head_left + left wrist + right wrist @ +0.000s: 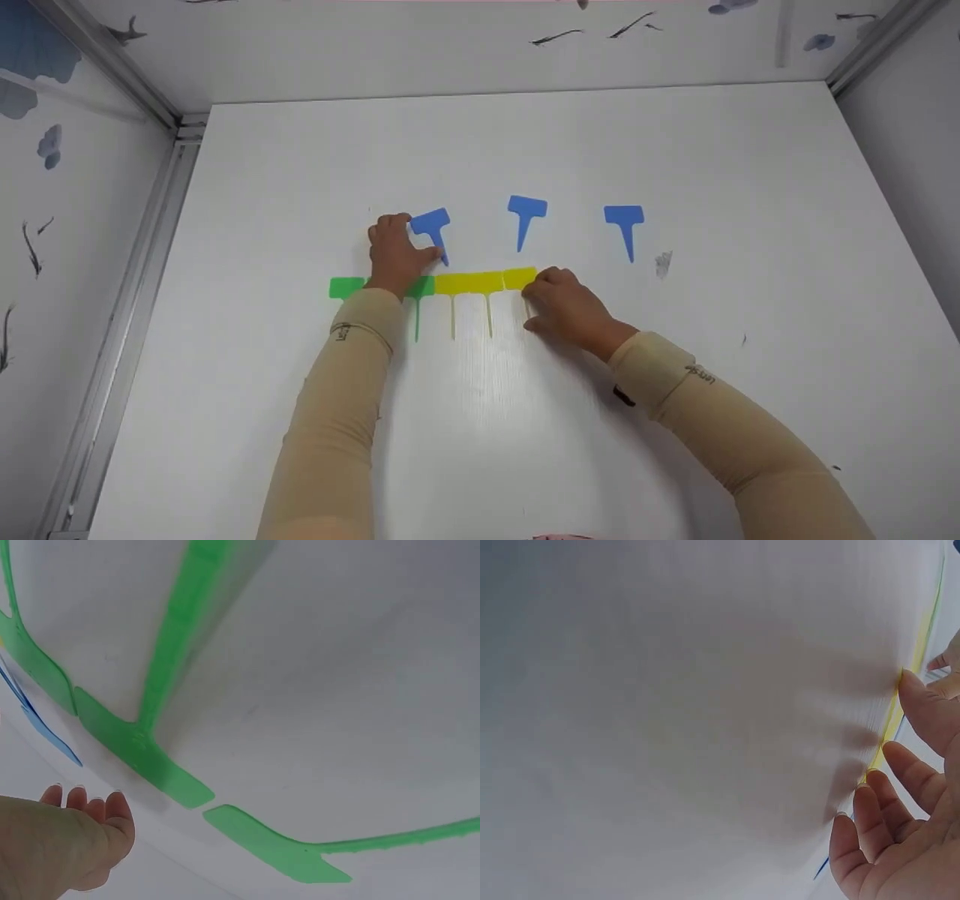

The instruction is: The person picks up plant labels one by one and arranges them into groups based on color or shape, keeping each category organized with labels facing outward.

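Flat T-shaped plant labels lie on a white table. My left hand [396, 253] is beside a tilted blue plant label [431, 222], fingertips near its head and thumb close to its stem. Under the left wrist runs a row of green labels [346, 288], partly hidden; the left wrist view shows three, including a middle green label [142, 750]. Yellow labels [469, 283] continue the row edge to edge. With spread, slightly bent fingers, my right hand [574, 309] touches the right end of the last yellow label [517, 279], its thumb down by the stem.
Two more blue labels lie farther back, a middle one [527, 205] and a right one [625, 215]. A grey smudge [663, 263] marks the tabletop [487, 420]. Patterned panels [450, 52] stand behind and at the left, where a metal frame [127, 300] borders the table.
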The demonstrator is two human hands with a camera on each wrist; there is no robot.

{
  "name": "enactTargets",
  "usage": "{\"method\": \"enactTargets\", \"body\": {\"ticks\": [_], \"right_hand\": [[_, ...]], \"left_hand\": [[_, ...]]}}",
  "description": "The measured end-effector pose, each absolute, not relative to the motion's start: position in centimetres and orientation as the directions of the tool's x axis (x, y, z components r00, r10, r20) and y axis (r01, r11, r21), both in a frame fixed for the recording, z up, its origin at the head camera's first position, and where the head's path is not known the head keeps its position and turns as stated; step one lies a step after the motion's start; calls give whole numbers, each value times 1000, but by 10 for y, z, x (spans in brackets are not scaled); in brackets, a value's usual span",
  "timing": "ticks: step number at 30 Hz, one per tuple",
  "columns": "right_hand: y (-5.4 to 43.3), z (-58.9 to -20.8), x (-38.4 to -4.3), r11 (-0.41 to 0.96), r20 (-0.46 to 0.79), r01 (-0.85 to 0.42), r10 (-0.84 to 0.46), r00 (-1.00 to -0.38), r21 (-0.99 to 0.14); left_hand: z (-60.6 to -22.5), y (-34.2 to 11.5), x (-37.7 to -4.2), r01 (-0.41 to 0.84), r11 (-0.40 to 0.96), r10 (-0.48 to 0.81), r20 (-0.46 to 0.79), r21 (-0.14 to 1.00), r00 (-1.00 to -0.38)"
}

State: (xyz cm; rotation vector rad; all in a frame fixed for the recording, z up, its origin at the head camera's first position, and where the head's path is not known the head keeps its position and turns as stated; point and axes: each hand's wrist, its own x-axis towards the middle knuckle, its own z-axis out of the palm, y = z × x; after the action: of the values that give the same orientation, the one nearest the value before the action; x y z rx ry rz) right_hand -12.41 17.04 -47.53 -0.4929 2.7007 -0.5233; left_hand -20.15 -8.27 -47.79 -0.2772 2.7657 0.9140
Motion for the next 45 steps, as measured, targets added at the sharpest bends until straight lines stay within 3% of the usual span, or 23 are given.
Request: {"method": "enactTargets", "body": {"ticks": [18, 45], "right_hand": [[170, -477, -123, 882, -260, -253, -372, -891, -397], [170, -473, -123, 877, -264, -270, -391, -882, -396]], "left_hand": [[-478, -78, -208, -258, 840, -107, -321, 477, -941], [-479, -80, -218, -267, 842, -101, -349, 469, -932]]}}
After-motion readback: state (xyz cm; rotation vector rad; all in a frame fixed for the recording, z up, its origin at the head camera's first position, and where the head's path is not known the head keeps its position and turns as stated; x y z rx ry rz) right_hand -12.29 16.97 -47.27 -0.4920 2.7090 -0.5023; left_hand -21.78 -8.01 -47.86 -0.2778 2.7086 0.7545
